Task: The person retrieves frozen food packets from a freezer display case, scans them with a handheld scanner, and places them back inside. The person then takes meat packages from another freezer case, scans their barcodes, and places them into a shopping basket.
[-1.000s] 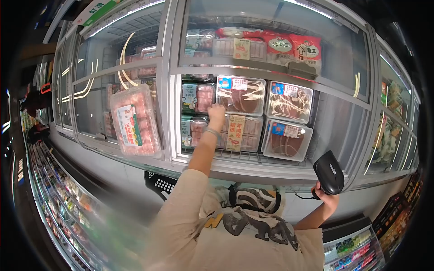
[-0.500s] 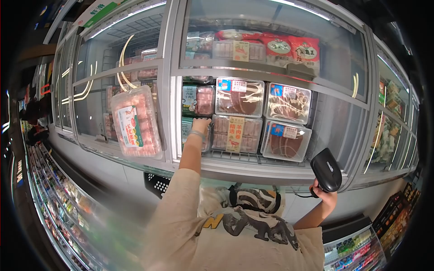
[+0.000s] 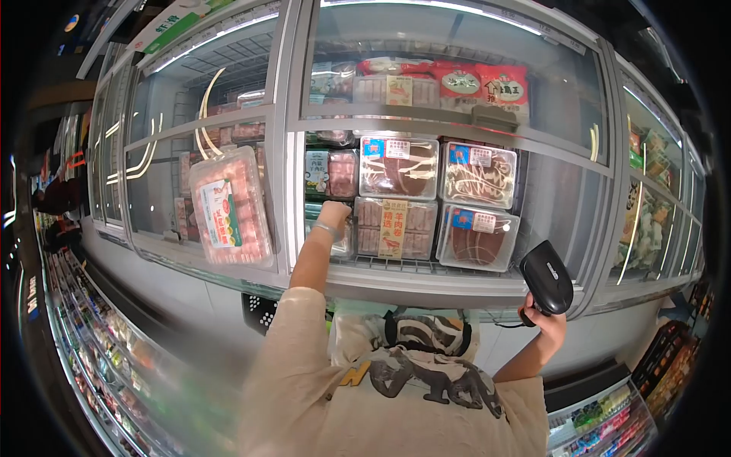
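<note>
My left hand (image 3: 335, 215) reaches into the open section of a chest freezer. Its fingers curl at the far end of a front-left pack of meat rolls (image 3: 344, 238), and their tips are hidden. Behind that pack lies a similar one with a dark green label (image 3: 317, 174). To the right sit a mutton roll pack (image 3: 396, 228) with a yellow label and several clear trays of dark red meat (image 3: 477, 238). A black barcode scanner (image 3: 547, 278) is gripped in my right hand (image 3: 548, 326), above the freezer's front edge.
A large meat roll pack (image 3: 232, 207) rests on the glass lid at left. Sliding glass with a handle (image 3: 499, 119) covers the back, over red bags (image 3: 502, 87). The metal front rail (image 3: 426, 289) runs across. Shelves of goods (image 3: 99, 343) stand at lower left.
The view has shifted slightly. The scanner in my right hand is a little higher. My left hand stays at the front-left pack, and the packs lie as before.
</note>
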The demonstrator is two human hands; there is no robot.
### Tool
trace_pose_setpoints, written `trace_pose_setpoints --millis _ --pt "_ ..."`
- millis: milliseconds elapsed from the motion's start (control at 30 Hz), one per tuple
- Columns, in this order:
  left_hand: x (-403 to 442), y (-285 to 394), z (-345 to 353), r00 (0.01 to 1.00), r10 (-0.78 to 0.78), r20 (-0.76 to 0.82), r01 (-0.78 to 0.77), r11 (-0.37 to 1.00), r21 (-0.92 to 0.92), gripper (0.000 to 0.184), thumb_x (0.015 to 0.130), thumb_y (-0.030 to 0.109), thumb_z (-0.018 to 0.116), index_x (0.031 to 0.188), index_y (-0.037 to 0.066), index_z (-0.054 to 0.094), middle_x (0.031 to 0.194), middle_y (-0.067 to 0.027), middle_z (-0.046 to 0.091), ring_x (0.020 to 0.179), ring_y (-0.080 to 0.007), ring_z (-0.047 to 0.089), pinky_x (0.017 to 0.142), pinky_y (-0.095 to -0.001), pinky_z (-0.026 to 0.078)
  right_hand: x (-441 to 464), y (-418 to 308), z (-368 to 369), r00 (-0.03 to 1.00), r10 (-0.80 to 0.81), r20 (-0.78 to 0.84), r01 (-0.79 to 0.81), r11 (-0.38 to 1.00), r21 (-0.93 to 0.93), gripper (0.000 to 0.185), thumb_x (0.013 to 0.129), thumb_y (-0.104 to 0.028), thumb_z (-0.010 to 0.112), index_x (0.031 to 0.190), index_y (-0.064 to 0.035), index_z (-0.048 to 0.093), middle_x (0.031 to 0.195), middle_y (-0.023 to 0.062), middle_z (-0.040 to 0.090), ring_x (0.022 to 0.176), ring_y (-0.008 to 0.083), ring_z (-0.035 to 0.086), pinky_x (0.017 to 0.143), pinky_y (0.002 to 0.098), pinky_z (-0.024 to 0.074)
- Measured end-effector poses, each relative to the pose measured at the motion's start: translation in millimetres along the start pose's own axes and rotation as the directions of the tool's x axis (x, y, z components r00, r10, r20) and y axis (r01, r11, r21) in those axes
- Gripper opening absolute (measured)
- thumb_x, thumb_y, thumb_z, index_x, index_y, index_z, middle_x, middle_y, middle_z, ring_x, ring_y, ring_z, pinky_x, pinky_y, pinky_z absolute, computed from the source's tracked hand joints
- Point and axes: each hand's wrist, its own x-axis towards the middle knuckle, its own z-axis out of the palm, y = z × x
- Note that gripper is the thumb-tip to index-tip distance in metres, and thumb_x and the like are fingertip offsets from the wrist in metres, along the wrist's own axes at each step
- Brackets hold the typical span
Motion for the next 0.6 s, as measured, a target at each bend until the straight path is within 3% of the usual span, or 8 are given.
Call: trace_pose_setpoints --millis 33,167,267,400,467,533,600 --pt "1 -1 -7 0.999 0.015 0.033 -0.014 0.999 -0.034 0.053 0.047 0.024 0.072 0.095 0.009 0.054 0.086 -0.0133 0.057 0.088 -0.0268 0.053 0.077 -0.0397 0.041 1 0 -1 0.999 -0.004 0.035 0.005 1.0 -0.014 0.029 0.055 0.008 0.054 0.083 0.0008 0.051 0.069 0.0032 0.048 0.058 0.011 0.046 0.051 0.0239 0.038" --pt "2 18 -31 0.91 0.195 -0.365 -0.216 0.976 -0.017 0.048 0.05 0.023 0.068 0.092 0.006 0.051 0.073 -0.0131 0.058 0.071 -0.0295 0.057 0.06 -0.0385 0.046 -1 0 0 0.991 -0.032 0.13 0.037 0.999 -0.039 0.028 0.055 0.008 0.054 0.082 -0.0002 0.051 0.069 0.003 0.049 0.059 0.0101 0.046 0.051 0.0224 0.0366" --pt "-35 53 -78 0.823 0.281 -0.493 -0.355 0.933 -0.059 0.054 0.053 0.03 0.068 0.097 0.006 0.048 0.071 -0.0155 0.056 0.071 -0.0333 0.055 0.06 -0.0405 0.044 -10 0 -2 0.985 -0.075 0.158 0.085 0.995 -0.059 0.029 0.054 0.007 0.055 0.082 -0.0004 0.051 0.069 0.0033 0.051 0.061 0.0097 0.047 0.051 0.0219 0.0364" --pt "-117 104 -125 0.641 0.357 -0.679 -0.526 0.849 -0.05 0.048 0.054 0.01 0.064 0.1 0.004 0.049 0.088 -0.0167 0.053 0.081 -0.0313 0.053 0.067 -0.038 0.044 -27 -1 -11 0.969 -0.153 0.194 0.164 0.986 -0.043 0.032 0.053 0.006 0.056 0.084 0.0002 0.051 0.069 0.0034 0.051 0.061 0.0097 0.047 0.052 0.0226 0.0373" --pt "-140 119 -124 0.368 0.505 -0.781 -0.617 0.761 0.201 0.045 0.054 0.0 0.058 0.098 0.004 0.05 0.095 -0.0161 0.049 0.088 -0.0309 0.05 0.074 -0.0382 0.043 -35 -4 -15 0.959 -0.201 0.199 0.215 0.975 -0.05 0.032 0.053 0.006 0.056 0.085 0.0004 0.051 0.068 0.0035 0.051 0.06 0.0099 0.047 0.051 0.0229 0.0374" --pt "-186 142 -135 0.242 0.589 -0.772 -0.554 0.737 0.388 0.03 0.059 0.003 0.054 0.088 0.009 0.054 0.096 -0.012 0.05 0.092 -0.0273 0.05 0.08 -0.037 0.041 -44 -5 -20 0.959 -0.198 0.201 0.207 0.978 -0.023 0.033 0.054 0.006 0.056 0.086 0.0003 0.051 0.069 0.0036 0.051 0.06 0.0101 0.047 0.051 0.0231 0.0376" --pt "-219 157 -137 0.148 0.687 -0.712 -0.443 0.689 0.573 0.026 0.058 0.006 0.056 0.084 0.013 0.055 0.099 -0.0104 0.051 0.092 -0.0229 0.051 0.082 -0.0349 0.041 -51 -1 -27 0.959 -0.172 0.226 0.178 0.984 -0.003 0.034 0.054 0.007 0.056 0.087 0.0004 0.051 0.07 0.0037 0.052 0.061 0.0101 0.047 0.051 0.0232 0.0378"
